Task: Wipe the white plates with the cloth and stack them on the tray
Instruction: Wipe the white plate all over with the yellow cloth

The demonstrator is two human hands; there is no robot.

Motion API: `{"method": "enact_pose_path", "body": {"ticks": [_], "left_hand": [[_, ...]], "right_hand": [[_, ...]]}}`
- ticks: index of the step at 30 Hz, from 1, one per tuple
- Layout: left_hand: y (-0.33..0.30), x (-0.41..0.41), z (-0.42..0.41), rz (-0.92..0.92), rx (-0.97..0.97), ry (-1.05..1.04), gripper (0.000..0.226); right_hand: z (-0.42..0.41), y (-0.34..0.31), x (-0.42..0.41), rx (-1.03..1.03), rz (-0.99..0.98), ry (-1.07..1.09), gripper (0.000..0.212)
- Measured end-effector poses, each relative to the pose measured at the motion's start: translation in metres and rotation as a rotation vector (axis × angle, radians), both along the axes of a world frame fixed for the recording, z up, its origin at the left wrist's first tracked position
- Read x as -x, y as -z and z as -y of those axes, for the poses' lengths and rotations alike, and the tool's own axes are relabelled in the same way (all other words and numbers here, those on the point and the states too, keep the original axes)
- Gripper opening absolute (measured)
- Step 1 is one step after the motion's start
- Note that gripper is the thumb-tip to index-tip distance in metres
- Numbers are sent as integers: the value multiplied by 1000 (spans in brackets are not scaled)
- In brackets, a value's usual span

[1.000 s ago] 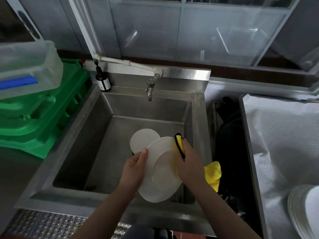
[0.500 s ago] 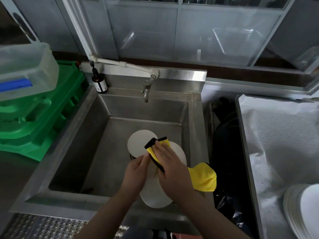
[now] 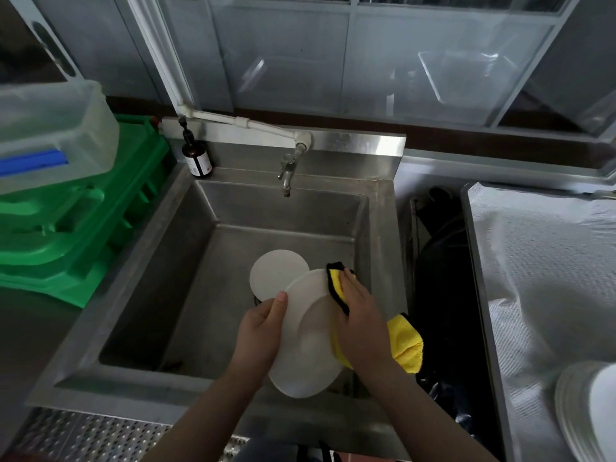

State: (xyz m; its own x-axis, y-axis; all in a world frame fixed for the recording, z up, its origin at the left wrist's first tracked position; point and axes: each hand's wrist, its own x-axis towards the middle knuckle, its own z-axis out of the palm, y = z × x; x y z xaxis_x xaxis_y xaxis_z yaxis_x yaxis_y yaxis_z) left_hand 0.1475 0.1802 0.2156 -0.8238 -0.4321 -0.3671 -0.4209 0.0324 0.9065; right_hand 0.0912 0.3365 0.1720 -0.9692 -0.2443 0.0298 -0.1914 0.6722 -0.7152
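Over the sink [image 3: 140,295] our left grip [image 3: 258,335] holds a white plate [image 3: 306,348] by its left rim, thumb curled over the edge. Our right grip [image 3: 361,321] presses the yellow cloth [image 3: 405,345] flat against the plate's right side, fingers straight. Another plate [image 3: 275,273] lies in the sink behind. A stack [image 3: 586,405] sits on the tray [image 3: 540,261] at right.

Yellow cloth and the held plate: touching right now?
Touching. The head view shows the right hand pressing the yellow cloth flat onto the held plate, no gap.
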Motion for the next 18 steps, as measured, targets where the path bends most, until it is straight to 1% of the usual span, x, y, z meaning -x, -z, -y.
{"method": "enact_pose_path", "body": {"ticks": [3, 7, 11, 13, 15, 18], "left_hand": [[-1, -1, 2, -8, 5, -15, 39], [2, -2, 5, -8, 11, -44, 46], [5, -3, 8, -15, -2, -70, 41], [4, -2, 10, -39, 2, -71, 38], [3, -1, 11, -56, 20, -51, 38], [3, -1, 10, -54, 19, -41, 38]], "right_hand": [[-4, 8, 0, 13, 94, 62, 58], [0, 8, -1, 41, 149, 80, 56], [4, 11, -3, 121, 202, 161, 55], [5, 12, -6, 186, 282, 223, 52], [4, 11, -7, 202, 339, 274, 47], [2, 9, -6, 212, 353, 268, 43]]}}
